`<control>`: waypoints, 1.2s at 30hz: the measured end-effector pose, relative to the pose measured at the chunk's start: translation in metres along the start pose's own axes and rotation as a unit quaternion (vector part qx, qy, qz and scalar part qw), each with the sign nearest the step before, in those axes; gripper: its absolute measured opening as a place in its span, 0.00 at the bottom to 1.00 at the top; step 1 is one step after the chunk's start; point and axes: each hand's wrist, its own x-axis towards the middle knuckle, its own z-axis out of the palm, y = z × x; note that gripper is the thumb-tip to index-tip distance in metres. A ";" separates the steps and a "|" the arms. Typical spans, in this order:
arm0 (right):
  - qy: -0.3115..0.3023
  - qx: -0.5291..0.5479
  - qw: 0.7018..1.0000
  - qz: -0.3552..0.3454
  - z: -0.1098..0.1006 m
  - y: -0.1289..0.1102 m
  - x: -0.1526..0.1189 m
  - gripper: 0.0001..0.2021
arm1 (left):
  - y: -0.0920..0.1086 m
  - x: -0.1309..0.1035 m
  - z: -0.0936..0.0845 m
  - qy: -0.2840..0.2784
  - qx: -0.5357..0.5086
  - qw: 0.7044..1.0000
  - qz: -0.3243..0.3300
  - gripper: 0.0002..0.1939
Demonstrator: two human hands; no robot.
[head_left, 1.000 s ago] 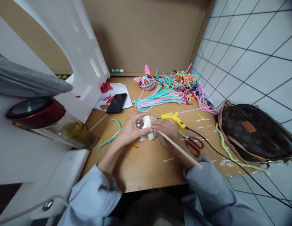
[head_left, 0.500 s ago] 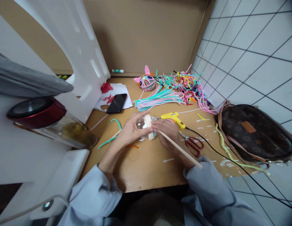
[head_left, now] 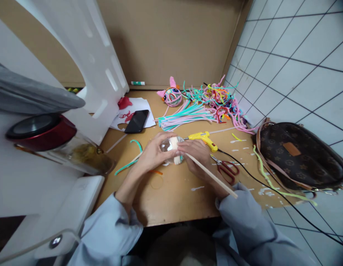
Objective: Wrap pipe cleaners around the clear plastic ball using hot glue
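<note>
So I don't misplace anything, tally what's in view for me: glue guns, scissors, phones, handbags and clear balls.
Yellow glue gun: 1
Red-handled scissors: 1
Black phone: 1
Brown monogrammed handbag: 1
Clear balls: 2 (one held, one pink-eared)
Total: 6

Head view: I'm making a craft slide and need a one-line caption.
Left hand grips a clear ball, right hand holds a cream pipe cleaner against it, near a yellow glue gun.
</note>
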 end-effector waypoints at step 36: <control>0.014 -0.013 0.999 -0.029 0.002 0.003 -0.001 0.08 | 0.001 -0.003 -0.004 -0.050 0.003 0.998 0.029 0.31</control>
